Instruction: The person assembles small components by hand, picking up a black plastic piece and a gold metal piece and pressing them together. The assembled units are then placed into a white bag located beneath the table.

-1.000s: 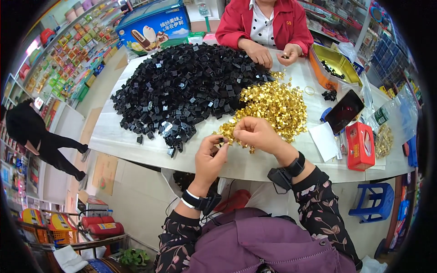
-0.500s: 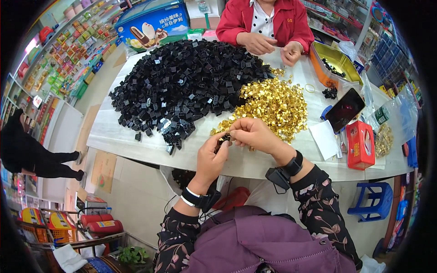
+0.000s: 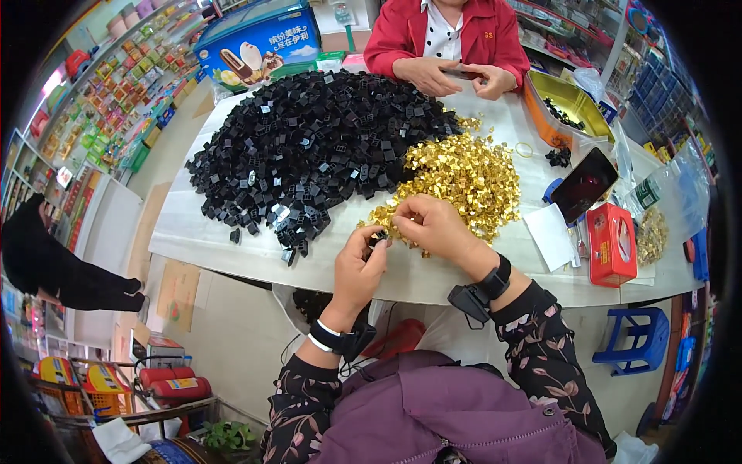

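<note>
A small black plastic piece (image 3: 378,238) is pinched between the thumb and fingers of my left hand (image 3: 358,271), just above the table's near side. Close by on the right, my right hand (image 3: 437,226) has its thumb and fingertips pressed together, slightly apart from the piece. Whatever those fingertips hold is too small or hidden to make out. Beyond my right hand lies a heap of small gold metal pieces (image 3: 471,182). A much larger heap of similar black plastic pieces (image 3: 309,147) spreads over the table's left and far part.
Across the white table (image 3: 182,232) sits a co-worker in a red jacket (image 3: 390,39), hands over the far edge. To the right are a yellow-lined tin (image 3: 533,104), a phone (image 3: 585,185), a red box (image 3: 610,243) and white paper (image 3: 550,236). A blue stool (image 3: 634,340) stands below.
My right fingertips have drawn a little away from the black piece in my left hand. The co-worker's hands have come closer together. At far left, a person in black has shifted.
</note>
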A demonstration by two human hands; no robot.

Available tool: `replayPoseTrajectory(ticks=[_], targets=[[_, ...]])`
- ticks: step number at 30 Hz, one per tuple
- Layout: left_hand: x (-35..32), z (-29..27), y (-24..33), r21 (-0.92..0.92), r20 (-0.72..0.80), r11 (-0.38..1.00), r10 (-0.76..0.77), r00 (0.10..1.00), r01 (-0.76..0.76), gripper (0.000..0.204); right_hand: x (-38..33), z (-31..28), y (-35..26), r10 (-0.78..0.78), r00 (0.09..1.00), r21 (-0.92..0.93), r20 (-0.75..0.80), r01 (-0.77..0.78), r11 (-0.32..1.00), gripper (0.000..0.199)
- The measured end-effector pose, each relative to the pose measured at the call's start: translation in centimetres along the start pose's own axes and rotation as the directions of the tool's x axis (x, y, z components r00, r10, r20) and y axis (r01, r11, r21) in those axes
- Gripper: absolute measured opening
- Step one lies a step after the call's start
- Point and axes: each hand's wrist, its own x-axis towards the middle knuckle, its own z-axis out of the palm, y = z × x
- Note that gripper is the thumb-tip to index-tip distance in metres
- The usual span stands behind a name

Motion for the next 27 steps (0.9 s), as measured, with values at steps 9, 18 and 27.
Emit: replayPoseTrajectory(ticks=[9, 18, 27], targets=[[-0.3, -0.6, 0.0, 0.058, -0.004, 0.998, -0.004, 1.000, 0.004, 0.021, -0.1, -0.3, -2.2, 0.225, 0.929, 0.528, 0.294, -0.354, 0.772, 0.017], [-0.3, -0.7, -0.4, 0.056, 0.071, 0.996, 0.072, 0.995, -0.076, 0.023, -0.3, 0.0, -1.5, 0.210, 0.876, 0.528, 0.435, -0.437, 0.728, 0.019], [-0.4, -0.4, -1.0, 0.245, 0.080, 0.955, 0.154, 0.985, -0.170, 0.020, -0.2, -0.7, -1.3, 0.166, 0.900, 0.329, 0.402, -0.312, 0.891, 0.021]])
